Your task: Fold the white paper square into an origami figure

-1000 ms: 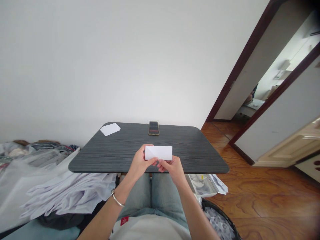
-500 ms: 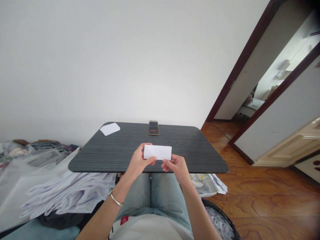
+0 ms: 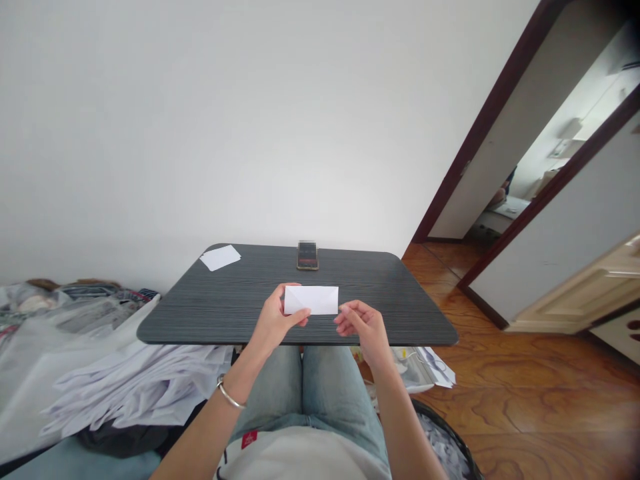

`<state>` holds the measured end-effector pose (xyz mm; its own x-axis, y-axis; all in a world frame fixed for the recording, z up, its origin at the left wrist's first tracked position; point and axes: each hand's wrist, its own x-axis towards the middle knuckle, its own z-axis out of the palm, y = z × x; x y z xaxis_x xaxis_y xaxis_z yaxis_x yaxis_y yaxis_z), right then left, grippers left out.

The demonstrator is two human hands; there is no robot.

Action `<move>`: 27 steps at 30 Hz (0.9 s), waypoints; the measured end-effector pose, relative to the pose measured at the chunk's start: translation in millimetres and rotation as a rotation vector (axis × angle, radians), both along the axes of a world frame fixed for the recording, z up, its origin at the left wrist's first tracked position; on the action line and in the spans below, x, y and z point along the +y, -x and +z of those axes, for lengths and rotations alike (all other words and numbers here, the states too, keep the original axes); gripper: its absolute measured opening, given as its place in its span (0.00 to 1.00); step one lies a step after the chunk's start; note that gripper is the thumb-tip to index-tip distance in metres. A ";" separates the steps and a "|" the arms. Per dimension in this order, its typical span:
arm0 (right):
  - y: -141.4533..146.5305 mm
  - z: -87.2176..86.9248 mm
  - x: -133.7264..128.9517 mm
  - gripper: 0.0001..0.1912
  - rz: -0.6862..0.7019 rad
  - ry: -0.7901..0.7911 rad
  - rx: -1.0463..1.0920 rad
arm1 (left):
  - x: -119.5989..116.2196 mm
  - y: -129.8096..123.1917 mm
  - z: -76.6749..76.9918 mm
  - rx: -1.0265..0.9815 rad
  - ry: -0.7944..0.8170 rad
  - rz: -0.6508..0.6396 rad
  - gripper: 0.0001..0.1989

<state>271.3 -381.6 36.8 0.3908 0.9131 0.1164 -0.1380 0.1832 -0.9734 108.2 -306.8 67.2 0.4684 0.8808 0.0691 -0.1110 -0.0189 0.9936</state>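
Note:
A white sheet of folded paper (image 3: pixel 315 301), a long rectangle with faint diagonal creases at its ends, is held above the front half of the dark table (image 3: pixel 200 313). My left hand (image 3: pixel 276 317) grips its left end, thumb on the front and fingers behind. My right hand (image 3: pixel 361 325) is closed at the lower right corner, with thumb and forefinger pinched together at the paper's edge and the other fingers curled below. More white paper (image 3: pixel 220 257) lies flat at the table's far left corner.
A phone (image 3: pixel 307 257) stands at the back middle of the table, against the white wall. Piled cloth (image 3: pixel 135 387) and plastic bags lie to the left. A dark-rimmed bin (image 3: pixel 445 440) with crumpled paper sits at lower right, by the wooden floor. A doorway opens at right.
The folded paper has shifted slightly left and up, and its right end now shows a diagonal crease. My right hand has moved right, from the lower edge to the right corner.

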 end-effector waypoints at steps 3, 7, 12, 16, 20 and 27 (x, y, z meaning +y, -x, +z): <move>6.7 1.8 4.0 0.16 0.046 0.019 -0.012 | -2.7 -4.2 -0.7 0.000 -0.004 -0.035 0.26; 16.3 2.0 9.7 0.16 0.001 -0.006 -0.062 | -7.6 -10.2 -2.1 0.032 -0.038 -0.068 0.26; 19.3 -1.2 11.2 0.14 -0.057 -0.033 -0.060 | -8.2 -11.0 -4.3 0.096 -0.118 -0.088 0.28; 18.5 -4.0 10.0 0.15 -0.067 -0.033 -0.074 | -6.2 -8.4 -6.8 0.098 -0.159 -0.082 0.30; 17.8 -7.0 10.5 0.17 -0.072 -0.046 -0.094 | -4.8 -4.3 -7.3 0.062 -0.103 -0.121 0.32; 14.0 -11.7 12.9 0.18 -0.120 -0.047 -0.052 | 2.2 5.8 -5.3 -0.018 0.027 -0.139 0.34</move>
<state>257.3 -368.8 25.1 0.4888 0.8534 0.1809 -0.0618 0.2407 -0.9686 102.4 -304.6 61.9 0.5848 0.8093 0.0557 -0.1287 0.0248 0.9914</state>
